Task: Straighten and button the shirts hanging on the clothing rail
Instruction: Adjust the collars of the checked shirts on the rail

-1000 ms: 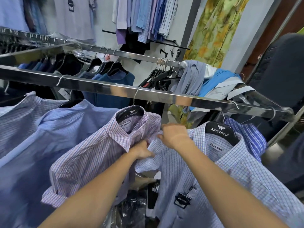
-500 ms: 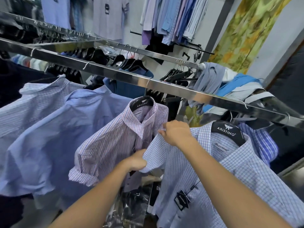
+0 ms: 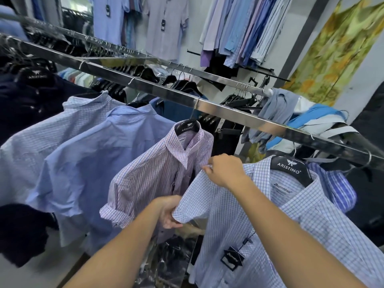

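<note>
- Clothing rail (image 3: 228,110): flat polished metal bar, slanting from upper left down to the right edge.
- Blue-checked shirt (image 3: 239,229): short-sleeved, on a black hanger at right of centre, black tag dangling at lower centre. The right hand (image 3: 224,171) pinches the sleeve top; the left hand (image 3: 168,213) grips its hem.
- Purple-checked shirt (image 3: 153,175): frame centre, collar open, front gaping, sleeve cuff turned up.
- Plain light-blue shirt (image 3: 99,163): left of centre, creased.
- Pale checked shirt (image 3: 41,138): far left, just beside the plain one.
</note>
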The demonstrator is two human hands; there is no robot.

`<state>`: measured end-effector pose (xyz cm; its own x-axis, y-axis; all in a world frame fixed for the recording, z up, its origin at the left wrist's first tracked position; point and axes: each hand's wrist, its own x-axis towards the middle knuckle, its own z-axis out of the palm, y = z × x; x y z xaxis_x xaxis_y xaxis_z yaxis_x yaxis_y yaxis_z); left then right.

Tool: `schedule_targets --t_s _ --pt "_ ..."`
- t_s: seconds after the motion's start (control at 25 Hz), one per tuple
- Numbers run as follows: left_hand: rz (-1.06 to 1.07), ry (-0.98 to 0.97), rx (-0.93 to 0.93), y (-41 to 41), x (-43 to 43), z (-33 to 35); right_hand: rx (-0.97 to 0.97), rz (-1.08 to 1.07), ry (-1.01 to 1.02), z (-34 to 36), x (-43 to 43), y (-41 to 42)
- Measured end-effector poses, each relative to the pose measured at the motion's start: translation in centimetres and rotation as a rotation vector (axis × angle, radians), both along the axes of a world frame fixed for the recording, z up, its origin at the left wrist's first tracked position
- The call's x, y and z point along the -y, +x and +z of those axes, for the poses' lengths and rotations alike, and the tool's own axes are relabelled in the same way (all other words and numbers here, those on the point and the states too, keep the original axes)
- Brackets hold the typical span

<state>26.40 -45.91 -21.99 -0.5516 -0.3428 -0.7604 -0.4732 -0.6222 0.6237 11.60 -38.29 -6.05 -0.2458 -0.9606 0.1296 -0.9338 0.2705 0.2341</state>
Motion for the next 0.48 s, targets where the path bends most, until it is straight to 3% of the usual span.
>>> schedule_targets --t_s 0.12,0.2,0.4,0.48 --pt "-0.172 -0.125 0.16 0.0 -0.6 0.8 0.005 0.004 -0.005 0.0 0.0 0.0" --pt "-0.12 -0.185 0.147 0.4 0.3 -0.3 0.011 0.011 -0.008 0.0 0.1 -0.2" --pt "0.802 0.097 -0.515 -0.1 0.5 -1.7 -0.006 0.019 -0.004 -0.1 0.1 -0.7" --pt "0.961 0.106 -0.599 -0.2 -0.1 -1.4 -0.025 0.03 -0.009 -0.3 0.2 -1.0"
